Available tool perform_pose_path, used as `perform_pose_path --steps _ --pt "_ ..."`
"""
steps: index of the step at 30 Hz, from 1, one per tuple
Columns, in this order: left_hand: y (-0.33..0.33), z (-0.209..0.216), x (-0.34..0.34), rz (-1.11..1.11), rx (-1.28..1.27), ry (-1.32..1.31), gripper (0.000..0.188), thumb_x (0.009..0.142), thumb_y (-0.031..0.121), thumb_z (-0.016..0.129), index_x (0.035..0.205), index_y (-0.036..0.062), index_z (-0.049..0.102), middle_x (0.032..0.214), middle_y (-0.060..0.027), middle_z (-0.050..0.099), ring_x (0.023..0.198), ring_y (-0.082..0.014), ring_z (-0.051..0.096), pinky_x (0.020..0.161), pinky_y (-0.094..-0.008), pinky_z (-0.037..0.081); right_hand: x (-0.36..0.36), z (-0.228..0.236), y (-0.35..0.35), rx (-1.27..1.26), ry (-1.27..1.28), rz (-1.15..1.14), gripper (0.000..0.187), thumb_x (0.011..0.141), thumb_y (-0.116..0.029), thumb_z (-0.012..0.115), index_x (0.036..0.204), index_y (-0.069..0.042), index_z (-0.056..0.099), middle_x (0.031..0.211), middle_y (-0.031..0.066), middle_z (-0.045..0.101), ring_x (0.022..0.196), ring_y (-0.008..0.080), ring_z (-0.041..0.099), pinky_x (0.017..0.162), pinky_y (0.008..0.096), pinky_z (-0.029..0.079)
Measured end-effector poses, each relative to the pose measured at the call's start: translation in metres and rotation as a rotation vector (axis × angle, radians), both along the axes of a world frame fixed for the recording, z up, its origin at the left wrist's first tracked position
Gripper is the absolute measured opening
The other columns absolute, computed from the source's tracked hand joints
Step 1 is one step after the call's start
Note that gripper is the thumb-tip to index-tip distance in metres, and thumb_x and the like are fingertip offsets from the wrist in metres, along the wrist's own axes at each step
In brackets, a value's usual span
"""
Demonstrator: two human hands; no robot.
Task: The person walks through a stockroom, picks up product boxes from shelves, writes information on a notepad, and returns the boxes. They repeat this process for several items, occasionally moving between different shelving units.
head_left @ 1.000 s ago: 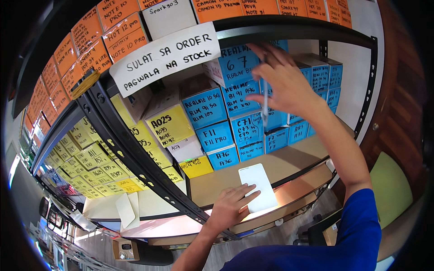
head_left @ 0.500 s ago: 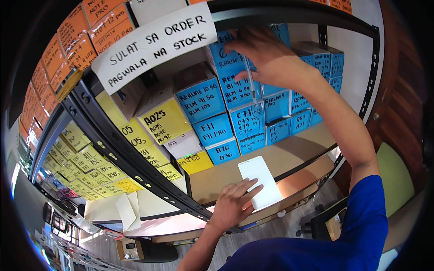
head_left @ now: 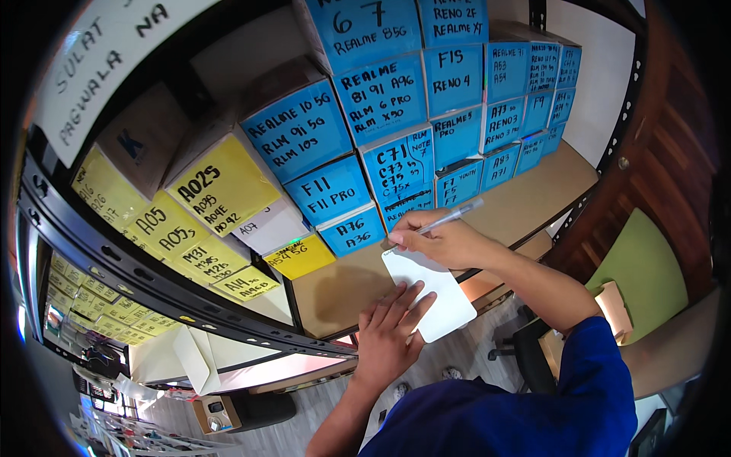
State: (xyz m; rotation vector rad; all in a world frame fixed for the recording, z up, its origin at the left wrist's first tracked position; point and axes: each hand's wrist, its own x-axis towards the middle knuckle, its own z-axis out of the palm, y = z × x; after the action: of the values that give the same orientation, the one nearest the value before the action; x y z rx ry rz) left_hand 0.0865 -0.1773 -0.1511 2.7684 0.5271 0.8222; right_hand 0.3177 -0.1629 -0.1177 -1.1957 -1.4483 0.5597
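Note:
A white card with rounded corners lies at the front of the shelf board, its lower part reaching past the edge. My left hand rests on its left side, fingers spread flat. Over the card's top edge, my right hand grips a clear-barrelled pen, which slants up to the right. The pen's tip is hidden by the fingers. Small writing shows at the card's top left corner. Just behind my right hand stand stacked boxes with blue hand-lettered labels.
Yellow-labelled boxes fill the shelf's left part. A black slotted metal beam slants across the left, and a paper sign hangs at the upper left. Right of me are a green chair and a brown wooden door.
My right hand has come down with the pen from the upper blue-labelled boxes to the card's top edge. My left hand stays on the card. The view has shifted.

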Motion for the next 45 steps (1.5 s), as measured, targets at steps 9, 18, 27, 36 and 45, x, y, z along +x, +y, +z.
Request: perform_pose_path --steps 9,18,27,36,45 --pt "0.004 -0.003 0.003 0.001 -0.068 -0.036 0.066 0.074 0.006 0.069 0.138 0.0248 0.073 0.148 -0.0003 0.067 0.139 -0.0236 0.060 0.108 -0.0422 0.039 -0.001 0.007 0.003 -0.352 -0.139 0.013 0.038 0.101 -0.037 0.079 0.083 -0.005 0.069 0.069 -0.0002 0.066 0.065 0.0069 0.057 0.057 0.0276 0.042" --pt "0.005 -0.001 -0.001 -0.001 -0.117 -0.017 0.064 0.074 0.007 0.072 0.136 0.0240 0.075 0.148 0.0013 0.067 0.139 -0.0215 0.059 0.112 -0.0408 0.037 -0.012 -0.001 0.022 -0.188 -0.251 -0.017 0.041 0.101 -0.041 0.073 0.085 -0.002 0.073 0.061 0.0133 0.056 0.057 0.0240 0.054 0.056 0.0388 0.043" --pt "0.007 0.004 -0.005 -0.005 -0.165 0.028 0.059 0.075 0.009 0.075 0.132 0.0246 0.078 0.146 0.0019 0.069 0.137 -0.0221 0.061 0.108 -0.0385 0.037 -0.014 -0.001 0.020 -0.293 -0.223 -0.075 0.037 0.102 -0.038 0.073 0.090 -0.002 0.077 0.058 0.0096 0.055 0.054 0.0193 0.052 0.055 0.0368 0.042" --pt "0.009 0.003 -0.005 -0.019 -0.119 0.068 0.055 0.081 0.023 0.082 0.136 0.0309 0.077 0.152 0.0055 0.066 0.139 -0.0199 0.060 0.107 -0.0367 0.035 -0.013 -0.005 0.017 -0.252 -0.214 -0.102 0.037 0.100 -0.038 0.074 0.090 -0.003 0.077 0.058 0.0094 0.057 0.052 0.0190 0.051 0.053 0.0372 0.041" --pt "0.006 0.002 -0.003 -0.004 -0.121 0.061 0.056 0.079 0.027 0.086 0.134 0.0326 0.078 0.151 0.0072 0.066 0.137 -0.0175 0.059 0.106 -0.0372 0.034 -0.011 -0.007 0.015 -0.240 -0.265 -0.072 0.037 0.099 -0.035 0.076 0.083 -0.002 0.074 0.061 0.0072 0.058 0.055 0.0158 0.052 0.054 0.0351 0.040"
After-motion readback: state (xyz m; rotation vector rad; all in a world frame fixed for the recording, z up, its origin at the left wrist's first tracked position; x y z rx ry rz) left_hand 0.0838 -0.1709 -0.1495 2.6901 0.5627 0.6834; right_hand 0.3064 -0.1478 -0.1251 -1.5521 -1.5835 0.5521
